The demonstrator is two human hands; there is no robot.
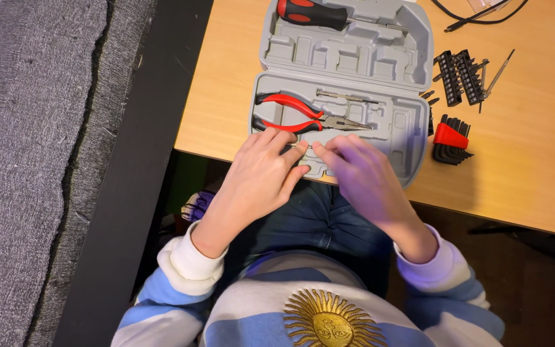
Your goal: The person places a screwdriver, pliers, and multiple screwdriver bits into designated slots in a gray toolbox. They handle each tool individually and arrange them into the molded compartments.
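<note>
Both hands at the near edge of an open grey tool case.

The left hand (258, 177) and right hand (361, 173) meet over the case (354, 58) at frame centre, fingertips pinching a small pale piece (301, 146) too tiny to identify. Red-handled pliers (303, 115) lie just above them. The hands hide the case's lower slots.

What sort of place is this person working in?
Probably a home room, at a desk rather than a workshop: a wooden desk with an open grey tool case, cables at its far edge, and a grey upholstered edge, perhaps a bed or sofa, alongside.
</note>
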